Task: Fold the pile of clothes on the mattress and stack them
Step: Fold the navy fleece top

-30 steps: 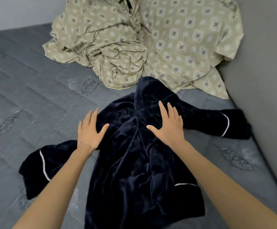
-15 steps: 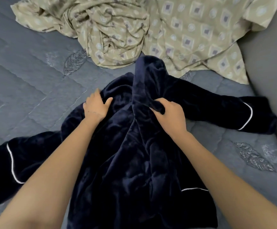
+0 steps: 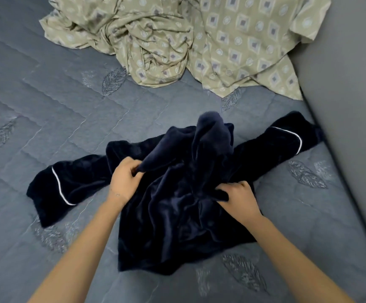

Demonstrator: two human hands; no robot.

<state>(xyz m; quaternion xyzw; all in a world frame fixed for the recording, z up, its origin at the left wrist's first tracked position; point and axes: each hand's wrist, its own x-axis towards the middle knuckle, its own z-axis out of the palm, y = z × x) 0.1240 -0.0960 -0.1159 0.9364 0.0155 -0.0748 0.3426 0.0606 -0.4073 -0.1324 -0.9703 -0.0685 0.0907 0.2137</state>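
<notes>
Nearest us, a dark navy plush top [image 3: 177,215] with white-piped cuffs lies rumpled on a grey quilted mattress [image 3: 46,110] stitched with leaves. Its hem points toward us and its collar away, and the sleeves form its long axis, left to right. We see the left hand [image 3: 126,178] pinching a raised fold and the right hand [image 3: 238,199] clutching bunched fabric. Open mattress stretches left of the top, while its right cuff reaches a grey padded wall [image 3: 352,106]. Beyond the top lies a crumpled beige diamond-print cloth [image 3: 199,40].

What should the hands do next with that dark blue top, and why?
Probably spread the gripped folds outward to flatten the navy top on the mattress: the left hand and right hand each pinch fabric, and its middle lies bunched and wrinkled.
</notes>
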